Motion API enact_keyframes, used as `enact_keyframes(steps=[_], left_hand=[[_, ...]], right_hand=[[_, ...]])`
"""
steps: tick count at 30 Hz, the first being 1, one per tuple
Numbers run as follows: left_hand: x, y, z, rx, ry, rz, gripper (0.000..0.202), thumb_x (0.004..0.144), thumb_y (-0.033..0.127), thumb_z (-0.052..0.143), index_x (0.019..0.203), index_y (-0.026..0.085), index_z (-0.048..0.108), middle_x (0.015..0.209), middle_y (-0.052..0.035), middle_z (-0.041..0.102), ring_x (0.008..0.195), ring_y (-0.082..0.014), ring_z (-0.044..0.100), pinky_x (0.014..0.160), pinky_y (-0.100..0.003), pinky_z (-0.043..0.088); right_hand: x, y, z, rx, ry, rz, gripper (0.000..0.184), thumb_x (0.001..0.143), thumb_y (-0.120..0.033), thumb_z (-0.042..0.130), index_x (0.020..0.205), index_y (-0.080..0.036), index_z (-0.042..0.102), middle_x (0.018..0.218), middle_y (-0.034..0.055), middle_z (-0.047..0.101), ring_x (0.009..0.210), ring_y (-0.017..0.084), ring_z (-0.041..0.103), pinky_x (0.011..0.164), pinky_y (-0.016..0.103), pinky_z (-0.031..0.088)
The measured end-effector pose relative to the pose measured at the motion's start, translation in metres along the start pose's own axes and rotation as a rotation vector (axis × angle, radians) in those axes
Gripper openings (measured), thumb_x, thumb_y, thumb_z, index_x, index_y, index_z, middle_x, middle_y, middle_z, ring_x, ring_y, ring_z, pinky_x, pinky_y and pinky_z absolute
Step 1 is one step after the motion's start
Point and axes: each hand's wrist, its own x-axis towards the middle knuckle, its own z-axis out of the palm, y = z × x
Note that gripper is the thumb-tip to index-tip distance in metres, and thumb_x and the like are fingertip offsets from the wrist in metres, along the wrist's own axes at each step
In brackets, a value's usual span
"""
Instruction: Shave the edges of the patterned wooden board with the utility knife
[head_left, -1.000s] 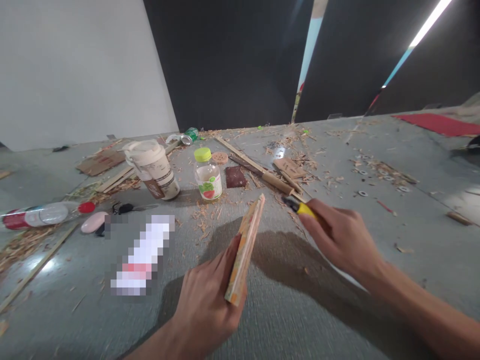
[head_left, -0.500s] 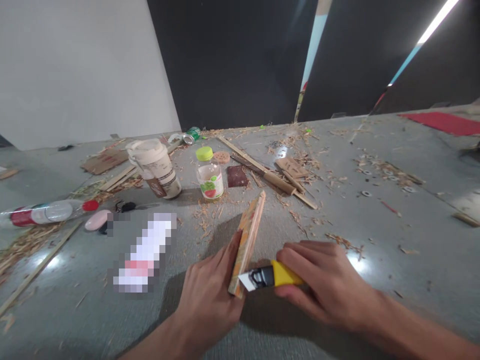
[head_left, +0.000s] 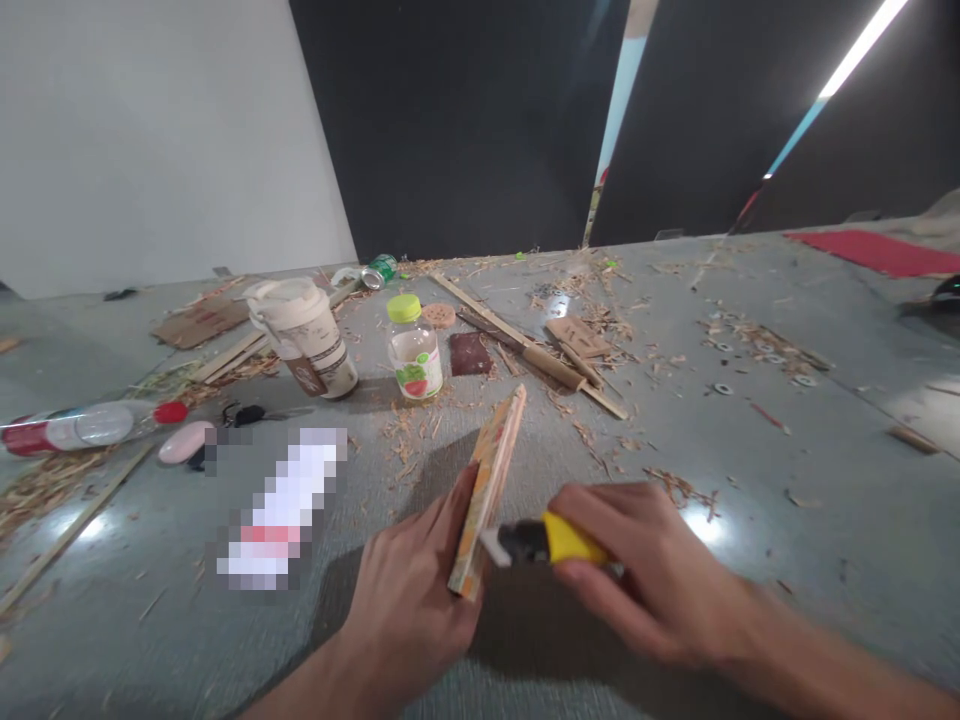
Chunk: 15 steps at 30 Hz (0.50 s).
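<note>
In the lower middle of the head view, my left hand (head_left: 416, 580) is closed around a narrow wooden strip (head_left: 491, 480), which slants up and away with its pale edge turned to the right. My right hand (head_left: 637, 560) grips the yellow handle of a utility knife (head_left: 566, 540). Its blade, somewhat blurred, lies at the right edge of the strip near the lower end; whether it cuts into the wood I cannot tell. Beyond the strip's far tip stands a clear bottle (head_left: 416, 355) with a green cap and a watermelon label.
Left of the bottle is a lidded cup (head_left: 304, 340). A red-capped bottle (head_left: 105, 425) lies at far left, near a pixelated patch. Behind are a green can (head_left: 379, 271), a dark red square (head_left: 470, 354) and a wood-handled tool (head_left: 555, 367). Shavings and washers (head_left: 722, 388) litter the grey surface.
The knife blade has shifted slightly up along the strip's edge from near its lower end. The whole view has drifted a little, so objects appear slightly further left.
</note>
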Motion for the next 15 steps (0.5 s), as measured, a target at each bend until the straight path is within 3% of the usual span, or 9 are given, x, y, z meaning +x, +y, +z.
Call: enact_keyframes(steps=[4,10,15], left_hand=[[0.001,0.000,0.000,-0.002,-0.020,0.010,0.073,0.087,0.020,0.049,0.156,0.023,0.027,0.123,-0.0102,0.070,0.093,-0.0286,0.075,0.070,-0.045,0.065],[0.002,0.000,0.004,0.015,0.029,0.018,0.064,0.094,0.021,0.047,0.156,0.023,0.028,0.130,-0.0102,0.067,0.098,-0.0247,0.074,0.080,-0.043,0.066],[0.003,-0.001,0.004,0.045,0.054,0.038,0.061,0.096,0.022,0.046,0.154,0.022,0.030,0.134,-0.0103,0.066,0.098,-0.0239,0.074,0.079,-0.042,0.066]], right_hand=[[-0.002,-0.010,0.006,-0.047,-0.042,-0.099,0.023,0.103,-0.040,0.044,0.089,-0.022,0.050,0.072,-0.0014,0.058,0.060,0.014,0.051,0.056,0.031,0.032],[0.000,0.018,-0.005,-0.320,0.148,0.045,0.020,0.102,-0.036,0.048,0.088,-0.022,0.048,0.069,-0.0010,0.056,0.058,0.015,0.052,0.057,0.031,0.030],[0.000,0.020,-0.005,-0.365,0.160,0.055,0.021,0.102,-0.038,0.049,0.088,-0.022,0.048,0.071,-0.0005,0.058,0.060,0.016,0.054,0.058,0.031,0.030]])
